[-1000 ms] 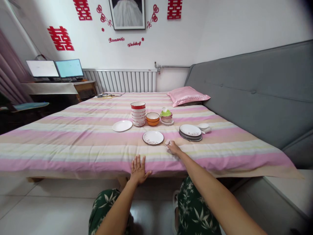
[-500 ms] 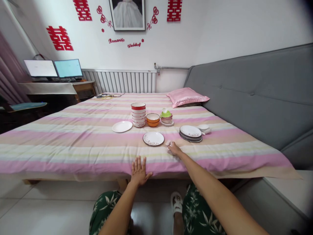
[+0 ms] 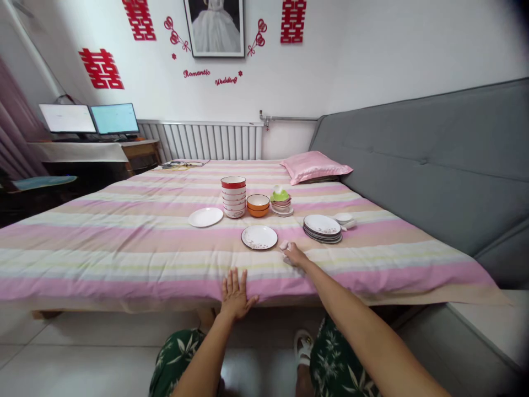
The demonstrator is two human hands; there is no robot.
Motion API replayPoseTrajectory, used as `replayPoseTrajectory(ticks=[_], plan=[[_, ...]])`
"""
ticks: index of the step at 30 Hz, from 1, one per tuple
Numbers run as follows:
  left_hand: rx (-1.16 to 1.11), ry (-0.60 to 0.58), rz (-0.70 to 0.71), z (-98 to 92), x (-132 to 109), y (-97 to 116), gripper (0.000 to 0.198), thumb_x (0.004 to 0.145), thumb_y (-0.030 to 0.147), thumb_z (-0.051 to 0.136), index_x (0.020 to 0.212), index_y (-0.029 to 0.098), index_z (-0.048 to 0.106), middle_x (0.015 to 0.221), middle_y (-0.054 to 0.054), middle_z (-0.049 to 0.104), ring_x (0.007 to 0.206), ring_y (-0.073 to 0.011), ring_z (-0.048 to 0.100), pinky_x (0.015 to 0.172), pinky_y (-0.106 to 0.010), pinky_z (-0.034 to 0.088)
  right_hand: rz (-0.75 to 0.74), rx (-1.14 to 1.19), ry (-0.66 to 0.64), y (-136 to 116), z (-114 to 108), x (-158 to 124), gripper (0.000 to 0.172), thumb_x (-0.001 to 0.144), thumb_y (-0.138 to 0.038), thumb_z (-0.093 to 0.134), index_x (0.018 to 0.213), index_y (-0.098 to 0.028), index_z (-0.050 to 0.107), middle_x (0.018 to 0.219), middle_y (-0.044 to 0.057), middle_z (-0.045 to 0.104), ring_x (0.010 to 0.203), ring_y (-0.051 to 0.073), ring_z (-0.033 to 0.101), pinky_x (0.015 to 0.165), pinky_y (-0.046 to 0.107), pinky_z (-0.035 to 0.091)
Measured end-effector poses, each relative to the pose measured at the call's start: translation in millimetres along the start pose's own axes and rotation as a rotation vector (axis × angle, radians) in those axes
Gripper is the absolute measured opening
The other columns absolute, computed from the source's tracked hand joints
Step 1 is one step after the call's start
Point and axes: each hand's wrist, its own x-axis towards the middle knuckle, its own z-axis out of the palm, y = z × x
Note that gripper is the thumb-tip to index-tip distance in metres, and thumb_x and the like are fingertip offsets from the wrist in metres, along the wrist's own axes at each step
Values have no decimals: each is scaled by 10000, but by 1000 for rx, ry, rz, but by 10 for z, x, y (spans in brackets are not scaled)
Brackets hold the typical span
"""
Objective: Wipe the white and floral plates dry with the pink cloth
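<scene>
My left hand (image 3: 235, 293) lies flat with spread fingers on the near edge of the striped bedspread (image 3: 157, 267). A crumpled white cloth (image 3: 284, 246) is gripped in my right hand (image 3: 294, 254), just right of a flowered plate (image 3: 259, 237). Behind that plate stand a tall stack of bowls (image 3: 234, 197), orange bowls (image 3: 258, 205) and a pile of small dishes with a green one (image 3: 280, 195) on top. An oval white plate (image 3: 205, 217) lies to the left. Several stacked plates (image 3: 322, 225) sit to the right, beside small white dishes (image 3: 344, 218).
A pink pillow (image 3: 316, 166) rests at the back by the grey headboard (image 3: 421, 165). Cables (image 3: 184, 164) lie at the bed's far left corner. Two monitors (image 3: 114, 118) stand on a desk behind. My knees are below the bed's front edge.
The view has tilted slightly, so the scene sits a little lower. Both hands keep their places on the bed, and the dishes have not moved.
</scene>
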Motion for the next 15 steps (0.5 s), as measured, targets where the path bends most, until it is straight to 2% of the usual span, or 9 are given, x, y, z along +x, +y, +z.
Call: replayPoseTrajectory(ticks=[15], plan=[[20,6,-4,19,5,-3,867,812,596,400,1473,134,81,1539,-176,-45,1406,-329,-90,1122,-503,-2,7,-8,4,-13,-6,-23,343,893,-342,540,1186,-164,526,1176,81,565,991,195,588,837,406,509]])
